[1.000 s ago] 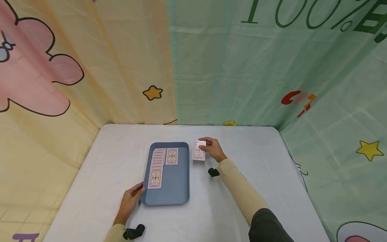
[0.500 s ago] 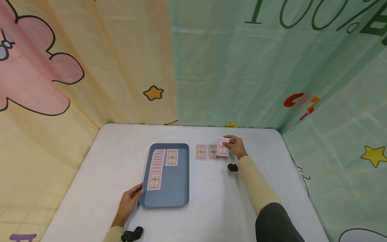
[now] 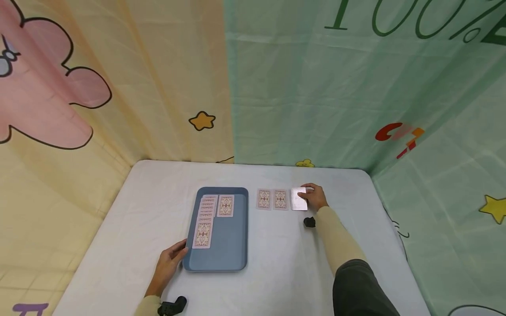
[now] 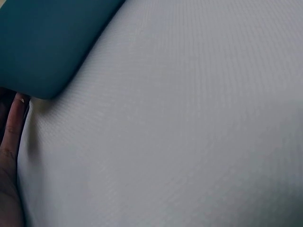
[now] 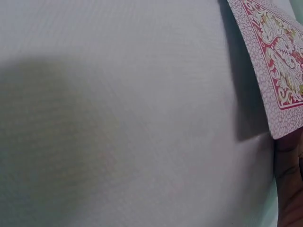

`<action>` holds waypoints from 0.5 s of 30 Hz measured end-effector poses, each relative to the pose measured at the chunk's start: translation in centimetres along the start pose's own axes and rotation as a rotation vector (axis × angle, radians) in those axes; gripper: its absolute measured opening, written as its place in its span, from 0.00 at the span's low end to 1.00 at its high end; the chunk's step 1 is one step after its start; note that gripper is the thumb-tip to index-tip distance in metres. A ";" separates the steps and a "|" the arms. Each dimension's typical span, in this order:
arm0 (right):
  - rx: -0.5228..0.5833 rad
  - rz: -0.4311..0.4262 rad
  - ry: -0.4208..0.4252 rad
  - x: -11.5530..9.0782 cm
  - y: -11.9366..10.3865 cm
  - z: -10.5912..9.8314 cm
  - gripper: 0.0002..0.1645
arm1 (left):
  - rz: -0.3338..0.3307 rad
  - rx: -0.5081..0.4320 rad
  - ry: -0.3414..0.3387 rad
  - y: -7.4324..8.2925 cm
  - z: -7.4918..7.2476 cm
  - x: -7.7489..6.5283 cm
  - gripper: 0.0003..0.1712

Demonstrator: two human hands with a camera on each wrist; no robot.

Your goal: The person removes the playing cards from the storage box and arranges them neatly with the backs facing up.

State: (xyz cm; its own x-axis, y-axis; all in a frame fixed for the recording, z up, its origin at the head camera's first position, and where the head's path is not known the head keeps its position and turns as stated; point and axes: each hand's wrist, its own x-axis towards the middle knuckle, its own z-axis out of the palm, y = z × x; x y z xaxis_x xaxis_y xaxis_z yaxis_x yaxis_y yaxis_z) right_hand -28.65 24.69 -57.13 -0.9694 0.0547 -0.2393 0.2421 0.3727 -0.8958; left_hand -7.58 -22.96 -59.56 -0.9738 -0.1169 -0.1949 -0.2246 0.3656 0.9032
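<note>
My right hand [image 3: 315, 197] pinches the right edge of a playing card [image 3: 299, 199], its surface washed pale by glare in the head view. In the right wrist view, the patterned red back of this card [image 5: 279, 56] faces up, with a shadow under its tilted edge. Two playing cards, one beside the tray [image 3: 264, 199] and one further right [image 3: 280, 199], lie face down in a row left of it. At the lower left, my left hand [image 3: 168, 265] holds the left rim of a blue-grey tray [image 3: 229, 259], thumb and fingers at its edge.
Inside the tray, an overlapping column of face-down cards [image 3: 203, 235] runs down the left side, and a single card [image 3: 225, 206] lies at the top beside it. A white cloth covers the table [image 3: 276, 272]. Printed curtains [image 3: 300, 96] stand behind and at the sides.
My right hand has carried a card rightward, past two cards that now show on the table, and lowered it at the right end of the row. The left hand stays at the tray.
</note>
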 end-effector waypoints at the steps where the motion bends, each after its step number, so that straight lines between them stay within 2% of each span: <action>1: -0.019 -0.007 0.003 0.1 0.1 0.0 0.24 | -0.001 0.006 0.000 -0.1 0.0 0.0 0.26; 8: -0.199 0.002 0.072 0.5 0.1 0.6 0.23 | -0.021 0.009 -0.004 0.1 0.0 0.0 0.26; 15: -0.234 0.023 0.108 0.7 0.2 1.1 0.24 | -0.002 0.005 -0.002 0.2 0.0 -0.1 0.26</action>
State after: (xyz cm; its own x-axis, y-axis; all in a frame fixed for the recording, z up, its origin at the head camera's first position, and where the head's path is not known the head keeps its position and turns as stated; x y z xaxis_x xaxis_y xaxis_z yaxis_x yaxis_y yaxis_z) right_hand -29.22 23.77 -57.90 -0.9654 0.1601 -0.2058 0.2607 0.5734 -0.7767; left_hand -7.57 -22.85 -59.38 -0.9733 -0.1161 -0.1978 -0.2272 0.3697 0.9010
